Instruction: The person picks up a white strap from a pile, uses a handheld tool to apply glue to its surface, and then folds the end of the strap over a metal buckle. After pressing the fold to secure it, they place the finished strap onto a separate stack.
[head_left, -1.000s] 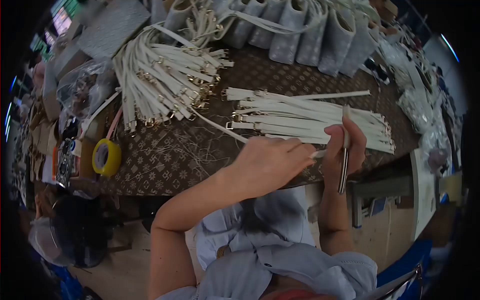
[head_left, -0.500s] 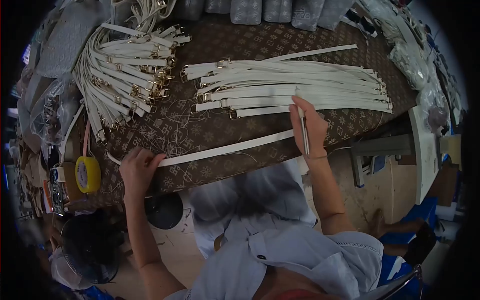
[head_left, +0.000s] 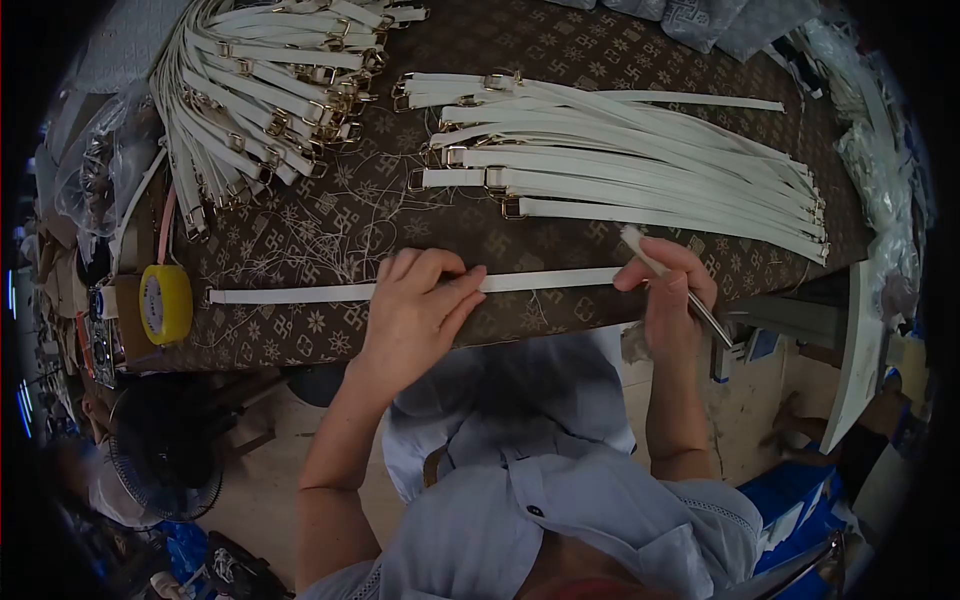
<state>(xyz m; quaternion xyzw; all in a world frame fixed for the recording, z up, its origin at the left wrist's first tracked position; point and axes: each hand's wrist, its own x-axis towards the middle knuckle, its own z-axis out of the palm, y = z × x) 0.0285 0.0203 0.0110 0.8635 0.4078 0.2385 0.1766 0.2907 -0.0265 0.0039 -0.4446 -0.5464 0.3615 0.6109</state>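
A single white strap (head_left: pixel 550 280) lies along the near part of the patterned brown cloth. Across its middle is my left hand (head_left: pixel 420 310), fingers bent and together on the strap, thumb towards the right. My right hand (head_left: pixel 680 290) is closed around a slim metal tool (head_left: pixel 708 318) with a whitish tip, and its fingertips meet the strap's right end. Beyond my hands, white straps with gold buckles (head_left: pixel 640 165) lie side by side in a pile.
A bundle of buckled white straps (head_left: pixel 270 85) lies at the back left. Loose threads (head_left: pixel 320 235) are scattered on the cloth. A yellow tape roll (head_left: pixel 165 304) stands at the left edge. Clear plastic bags (head_left: pixel 870 160) line the right side. A black fan (head_left: pixel 165 450) is below left.
My left hand has slid right along the strap, which now lies straighter. My right hand has moved right and down, tilting the tool. The view has shifted.
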